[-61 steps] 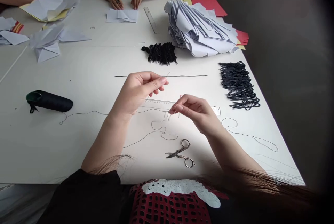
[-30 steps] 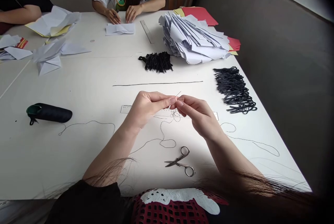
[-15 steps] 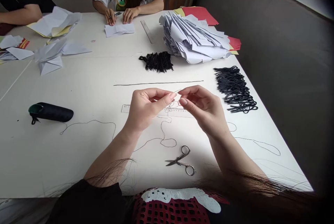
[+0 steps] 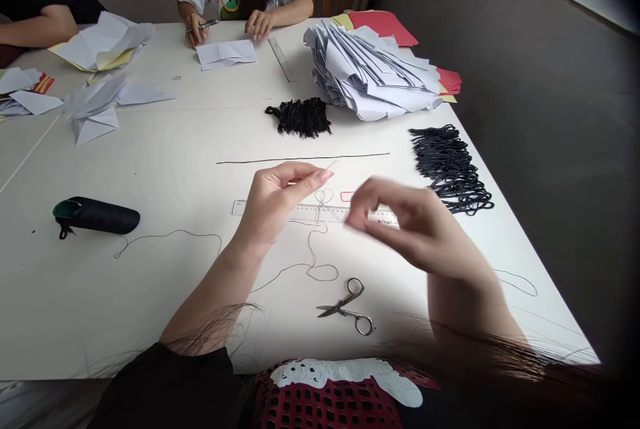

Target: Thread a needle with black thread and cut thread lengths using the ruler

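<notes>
Thread tangle [image 4: 323, 198] faint, right fingers [image 4: 360, 208] blurred

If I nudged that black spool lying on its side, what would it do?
The spool would probably roll, being rounded and on its side. Looking hollow at one end, it may be light. Its curving thread would likely drag limply.

Between ruler [image 4: 306, 214] and scissors [image 4: 341, 306] — loose thread [image 4: 313, 254]

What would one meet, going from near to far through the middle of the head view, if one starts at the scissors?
Scissors, left hand, straight black cord, fringed black bundle, far ruler.
</notes>
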The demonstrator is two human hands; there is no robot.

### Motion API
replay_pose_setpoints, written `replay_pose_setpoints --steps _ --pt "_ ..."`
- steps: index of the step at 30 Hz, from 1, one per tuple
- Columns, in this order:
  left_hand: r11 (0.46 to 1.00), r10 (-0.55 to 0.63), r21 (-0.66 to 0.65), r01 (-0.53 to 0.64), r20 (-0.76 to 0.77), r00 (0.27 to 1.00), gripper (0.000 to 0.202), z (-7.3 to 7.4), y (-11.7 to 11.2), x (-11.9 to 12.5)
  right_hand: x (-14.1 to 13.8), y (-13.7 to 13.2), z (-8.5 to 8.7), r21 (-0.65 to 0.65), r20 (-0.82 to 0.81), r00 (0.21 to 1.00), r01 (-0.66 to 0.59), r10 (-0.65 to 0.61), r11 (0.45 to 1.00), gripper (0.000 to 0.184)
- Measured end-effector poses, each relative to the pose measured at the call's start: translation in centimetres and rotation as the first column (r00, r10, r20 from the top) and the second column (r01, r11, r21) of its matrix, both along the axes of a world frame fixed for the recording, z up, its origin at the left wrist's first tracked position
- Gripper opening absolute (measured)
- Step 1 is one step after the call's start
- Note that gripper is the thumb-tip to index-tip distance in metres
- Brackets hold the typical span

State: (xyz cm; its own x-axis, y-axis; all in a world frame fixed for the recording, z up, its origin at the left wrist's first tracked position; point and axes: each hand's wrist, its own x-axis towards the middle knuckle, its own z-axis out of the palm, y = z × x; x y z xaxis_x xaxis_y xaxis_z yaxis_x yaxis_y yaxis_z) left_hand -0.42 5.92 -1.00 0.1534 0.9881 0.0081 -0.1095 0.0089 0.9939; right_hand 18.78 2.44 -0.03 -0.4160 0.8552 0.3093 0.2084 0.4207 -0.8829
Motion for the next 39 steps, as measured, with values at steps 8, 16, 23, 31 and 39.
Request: replay_pose_setpoints --steps 8,16,23,31,39 --pt "0.975 -0.153 -0.144 0.17 0.122 0.981 0.022 -0.6 0.0 0.0 -0.8 -0.1 -0.9 0.051 -0.081 0.979 0.194 -0.189 0.98 0.003" --pt "0.865 -0.336 -0.303 0.399 0.24 0.911 0.028 -0.7 -0.6 0.8 -0.8 0.0 -1.4 0.061 -0.097 0.898 0.436 -0.429 0.898 0.003" --pt "0.866 -0.331 -0.325 0.381 0.199 0.922 0.025 -0.8 -0.7 1.1 -1.0 0.3 -1.5 0.001 -0.085 0.89 0.449 -0.447 0.893 0.01" --pt "0.918 -0.321 -0.218 0.33 0.077 0.944 0.013 -1.2 -0.4 1.1 -0.8 0.2 -1.4 -0.009 -0.076 0.897 0.437 -0.436 0.899 0.013" --pt "0.926 -0.326 -0.196 0.322 0.013 0.945 0.012 -1.1 -0.6 1.0 -0.7 0.4 -1.3 -0.015 -0.07 0.896 0.439 -0.439 0.899 0.015"
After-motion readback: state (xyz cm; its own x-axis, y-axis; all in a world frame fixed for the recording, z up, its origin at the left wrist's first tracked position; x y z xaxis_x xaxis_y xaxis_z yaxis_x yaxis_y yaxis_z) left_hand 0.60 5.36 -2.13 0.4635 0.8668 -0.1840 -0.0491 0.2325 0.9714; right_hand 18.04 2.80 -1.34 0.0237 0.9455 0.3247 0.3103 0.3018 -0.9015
